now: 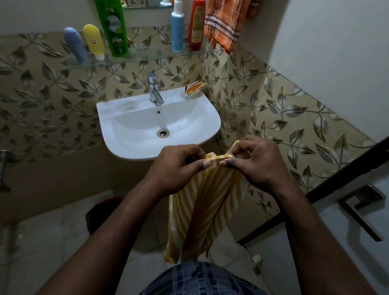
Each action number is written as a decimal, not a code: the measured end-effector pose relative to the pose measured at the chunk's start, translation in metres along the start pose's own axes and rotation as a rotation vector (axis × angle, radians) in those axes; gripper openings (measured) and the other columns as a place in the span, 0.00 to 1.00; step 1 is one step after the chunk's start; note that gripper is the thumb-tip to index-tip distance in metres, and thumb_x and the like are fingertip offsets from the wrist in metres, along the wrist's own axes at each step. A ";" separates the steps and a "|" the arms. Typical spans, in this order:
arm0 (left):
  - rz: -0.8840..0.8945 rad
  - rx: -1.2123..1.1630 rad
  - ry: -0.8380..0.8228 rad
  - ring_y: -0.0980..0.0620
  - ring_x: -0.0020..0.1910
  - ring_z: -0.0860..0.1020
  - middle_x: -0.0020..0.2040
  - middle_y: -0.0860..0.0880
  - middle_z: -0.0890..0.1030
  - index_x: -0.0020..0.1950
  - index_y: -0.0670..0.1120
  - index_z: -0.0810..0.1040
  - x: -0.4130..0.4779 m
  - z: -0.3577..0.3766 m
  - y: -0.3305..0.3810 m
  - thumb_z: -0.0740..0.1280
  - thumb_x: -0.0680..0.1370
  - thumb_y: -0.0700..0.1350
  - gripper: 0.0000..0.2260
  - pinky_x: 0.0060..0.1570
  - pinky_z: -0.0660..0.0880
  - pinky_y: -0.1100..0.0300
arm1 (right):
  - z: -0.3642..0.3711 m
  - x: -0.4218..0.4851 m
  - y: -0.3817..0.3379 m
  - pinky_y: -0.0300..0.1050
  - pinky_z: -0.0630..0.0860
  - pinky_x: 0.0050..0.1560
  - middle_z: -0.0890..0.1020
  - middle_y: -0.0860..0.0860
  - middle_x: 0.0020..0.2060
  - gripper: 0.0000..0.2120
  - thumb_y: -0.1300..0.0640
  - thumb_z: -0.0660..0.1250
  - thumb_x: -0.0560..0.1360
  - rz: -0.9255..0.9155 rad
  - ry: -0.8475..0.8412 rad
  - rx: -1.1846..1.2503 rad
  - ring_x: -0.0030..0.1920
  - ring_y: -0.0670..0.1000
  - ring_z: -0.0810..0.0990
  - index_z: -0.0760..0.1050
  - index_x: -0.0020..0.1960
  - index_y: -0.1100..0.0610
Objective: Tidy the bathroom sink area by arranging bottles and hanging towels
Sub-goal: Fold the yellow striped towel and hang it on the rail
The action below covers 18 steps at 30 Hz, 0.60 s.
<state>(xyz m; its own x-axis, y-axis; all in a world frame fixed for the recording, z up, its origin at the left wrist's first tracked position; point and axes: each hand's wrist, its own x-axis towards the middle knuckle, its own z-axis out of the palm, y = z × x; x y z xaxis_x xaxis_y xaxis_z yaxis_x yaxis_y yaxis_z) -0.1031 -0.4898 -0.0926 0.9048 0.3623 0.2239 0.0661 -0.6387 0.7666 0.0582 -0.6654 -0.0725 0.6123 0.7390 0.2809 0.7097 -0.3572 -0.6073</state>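
Observation:
A yellow-and-white striped towel (206, 206) hangs down in front of me, just below the front rim of the white sink (130, 149). My left hand (176, 169) and my right hand (256, 164) both pinch its top edge, thumbs close together. On the glass shelf (138, 57) above the tap stand a grey-blue bottle (74, 44), a yellow tube (94, 40), a tall green bottle (112, 24), a blue-and-white pump bottle (177, 26) and a red bottle (197, 25). An orange checked towel (229, 17) hangs at the upper right.
A chrome tap (154, 89) stands at the sink's back, with an orange soap packet (194, 88) beside it. A wall tap (0, 170) sticks out at the left. A dark door with a metal handle (361, 207) is close on my right. A dark object (102, 212) lies on the floor.

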 end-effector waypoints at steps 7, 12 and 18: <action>-0.063 -0.007 0.000 0.58 0.42 0.81 0.42 0.58 0.84 0.51 0.57 0.85 -0.007 -0.003 -0.010 0.69 0.78 0.59 0.09 0.42 0.78 0.55 | -0.003 -0.002 0.005 0.43 0.77 0.46 0.83 0.47 0.41 0.09 0.50 0.84 0.66 0.075 0.123 -0.005 0.44 0.45 0.81 0.85 0.40 0.49; -0.050 0.130 -0.024 0.61 0.41 0.77 0.40 0.60 0.79 0.49 0.58 0.81 -0.007 -0.004 -0.016 0.70 0.82 0.53 0.03 0.39 0.70 0.58 | -0.006 0.000 0.008 0.42 0.75 0.46 0.82 0.44 0.41 0.09 0.49 0.84 0.66 0.128 0.153 0.005 0.44 0.44 0.80 0.85 0.41 0.49; -0.058 0.209 -0.008 0.56 0.42 0.74 0.40 0.60 0.76 0.48 0.58 0.76 -0.006 -0.005 -0.022 0.67 0.84 0.52 0.05 0.41 0.68 0.56 | -0.009 0.002 0.018 0.40 0.74 0.44 0.79 0.40 0.39 0.09 0.49 0.83 0.68 0.239 0.215 -0.017 0.42 0.42 0.79 0.83 0.40 0.49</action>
<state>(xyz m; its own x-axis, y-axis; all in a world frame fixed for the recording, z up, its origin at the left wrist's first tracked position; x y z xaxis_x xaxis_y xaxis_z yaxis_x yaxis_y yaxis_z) -0.1125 -0.4745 -0.1079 0.9003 0.3974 0.1774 0.2030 -0.7441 0.6365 0.0756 -0.6757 -0.0759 0.8205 0.4964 0.2835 0.5416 -0.5167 -0.6631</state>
